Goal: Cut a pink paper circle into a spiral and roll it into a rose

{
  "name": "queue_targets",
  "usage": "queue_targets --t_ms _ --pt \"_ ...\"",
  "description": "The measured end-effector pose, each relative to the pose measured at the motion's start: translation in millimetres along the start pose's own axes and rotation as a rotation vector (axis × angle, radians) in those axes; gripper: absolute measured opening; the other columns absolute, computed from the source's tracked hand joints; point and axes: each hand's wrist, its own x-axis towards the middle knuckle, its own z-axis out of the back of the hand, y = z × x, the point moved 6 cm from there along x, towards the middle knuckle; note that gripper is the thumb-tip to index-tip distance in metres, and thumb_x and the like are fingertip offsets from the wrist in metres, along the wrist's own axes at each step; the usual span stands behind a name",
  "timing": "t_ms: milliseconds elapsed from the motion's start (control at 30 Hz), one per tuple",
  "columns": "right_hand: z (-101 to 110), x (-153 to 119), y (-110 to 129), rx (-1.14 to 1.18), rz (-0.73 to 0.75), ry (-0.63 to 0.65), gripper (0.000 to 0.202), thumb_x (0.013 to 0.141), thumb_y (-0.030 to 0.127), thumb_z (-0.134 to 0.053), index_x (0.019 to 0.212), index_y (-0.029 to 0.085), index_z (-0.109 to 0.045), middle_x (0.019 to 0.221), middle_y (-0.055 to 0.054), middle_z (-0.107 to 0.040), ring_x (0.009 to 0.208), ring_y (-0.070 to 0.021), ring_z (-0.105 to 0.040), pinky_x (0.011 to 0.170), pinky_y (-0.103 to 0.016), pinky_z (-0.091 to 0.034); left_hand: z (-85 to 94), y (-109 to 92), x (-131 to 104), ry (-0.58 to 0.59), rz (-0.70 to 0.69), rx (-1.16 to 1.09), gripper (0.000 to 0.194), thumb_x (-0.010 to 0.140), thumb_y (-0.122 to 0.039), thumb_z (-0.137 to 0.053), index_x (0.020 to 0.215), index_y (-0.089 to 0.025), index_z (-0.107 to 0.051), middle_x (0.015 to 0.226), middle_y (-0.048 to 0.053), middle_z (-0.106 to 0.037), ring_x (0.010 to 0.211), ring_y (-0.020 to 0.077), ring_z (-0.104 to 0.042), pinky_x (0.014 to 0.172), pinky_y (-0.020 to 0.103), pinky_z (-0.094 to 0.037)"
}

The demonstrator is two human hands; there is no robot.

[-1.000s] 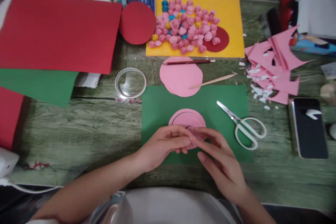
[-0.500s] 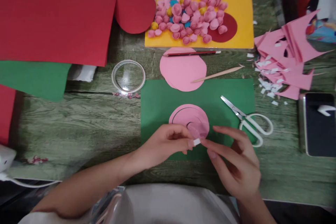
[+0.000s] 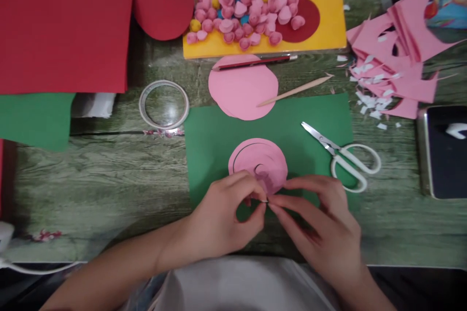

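Both hands are at the near part of a green sheet (image 3: 206, 150), fingertips meeting just by the lower edge of a pink disc (image 3: 245, 158). The left hand (image 3: 231, 214) pinches a small white piece (image 3: 265, 200) between thumb and forefinger; only a sliver of it shows. The right hand (image 3: 323, 223) brings thumb and forefinger to the same spot, other fingers loosely bent; whether it grips the piece or merely touches it cannot be told. The disc lies flat on the green sheet, bearing a dark spiral line, its lower edge partly hidden by the left hand. Scissors (image 3: 332, 149) with white handles lie to the right, blades on the sheet, handles reaching past its edge. Beyond: overlapping pink rounds (image 3: 242, 88), with a pencil (image 3: 248, 64) across their far part and the tip of a wooden stick (image 3: 297, 91) on their near right. Farther off, curled pink pieces (image 3: 255, 7) sit heaped on a yellow sheet (image 3: 330, 5).
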Motion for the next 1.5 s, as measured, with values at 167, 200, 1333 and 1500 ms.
queue_targets --t_ms 167,200,1333,1500 --pt "15 -14 7 -0.075 0.154 -0.143 0.020 0.070 0.010 -0.073 0.085 0.021 -0.067 0.082 -0.001 -0.056 0.075 -0.0171 -0.054 0.068 -0.035 -0.046 9.4 -1 -2 -0.049 0.053 -0.061 0.020 0.074 -0.005 -0.055 0.090 -0.017 -0.057 0.079 0.000 -0.063 0.067 0.0078 -0.057 0.056 0.018 -0.047" --pt "19 -15 5 -0.074 0.121 -0.167 0.021 0.070 0.010 -0.073 0.085 0.022 -0.067 0.081 -0.001 -0.056 0.074 -0.0166 -0.054 0.068 -0.034 -0.046 13.7 0 -2 -0.071 0.061 -0.056 0.020 0.076 -0.005 -0.054 0.091 -0.018 -0.057 0.077 0.000 -0.062 0.066 0.0074 -0.056 0.054 0.018 -0.046" --pt "-36 -1 -52 0.755 -0.872 0.125 0.010 0.090 0.029 -0.055 0.094 0.025 -0.062 0.058 0.006 -0.058 0.041 -0.0057 -0.055 0.037 -0.013 -0.046 -1.7 -2 -13 0.027 -0.261 1.028 0.039 0.080 -0.011 -0.050 0.119 -0.013 -0.057 0.083 0.006 -0.059 0.066 0.0170 -0.054 0.054 0.031 -0.047" --pt "-34 -15 -53 1.181 -1.041 0.207 0.020 0.090 0.030 -0.054 0.109 0.025 -0.058 0.055 0.006 -0.059 0.030 -0.0061 -0.053 0.025 -0.009 -0.036 -2.0 -2 -12 0.004 -0.257 1.088 0.038 0.077 -0.016 -0.056 0.115 -0.014 -0.059 0.113 0.012 -0.058 0.083 0.0225 -0.056 0.062 0.035 -0.048"
